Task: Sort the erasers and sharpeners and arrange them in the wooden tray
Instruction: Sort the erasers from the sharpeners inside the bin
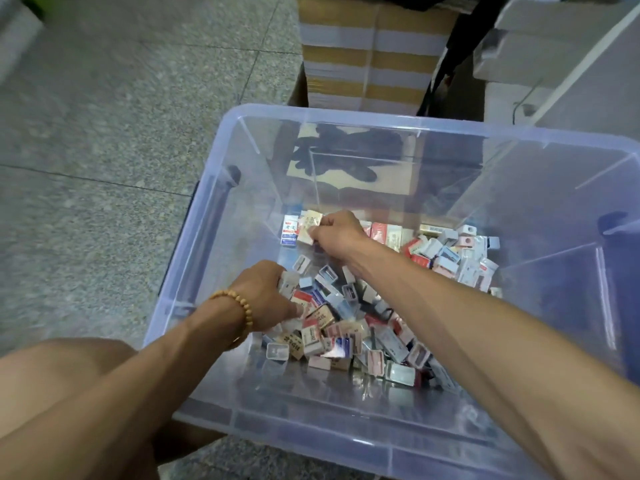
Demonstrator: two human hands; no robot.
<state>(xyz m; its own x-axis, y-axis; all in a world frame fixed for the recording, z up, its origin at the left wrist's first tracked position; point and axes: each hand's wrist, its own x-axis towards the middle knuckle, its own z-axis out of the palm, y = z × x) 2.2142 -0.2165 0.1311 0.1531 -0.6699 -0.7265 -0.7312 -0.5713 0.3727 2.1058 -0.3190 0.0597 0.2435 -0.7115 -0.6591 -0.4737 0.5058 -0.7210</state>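
Fingers of the right hand (334,233) are curled tight, its grip pinching a cream-coloured eraser box (309,226) at the far left end of a row of boxes standing along the far side of the bin floor. Beside that box stands a white, blue and red eraser box (289,230), just touching it. The left hand (268,294), with a beaded bracelet (239,303) on its wrist, is lower and nearer, fingers bent down into the loose heap; its grip closes round small packs at the heap's left edge, though which pack exactly I cannot tell. Both hands work inside a clear plastic bin (214,216) that sits on a speckled stone floor (104,133). Its bottom holds a mixed pile of erasers and sharpeners (346,327), thick in the middle and toward the right wall, with pale grey and pink sharpeners (460,251) bunched at the far right. Bare bin floor shows along the near wall and the left wall. Beyond the bin's far rim stands a stack of taped cardboard cartons (370,57), and white boxes (554,53) lie to the right. No wooden tray is in view.
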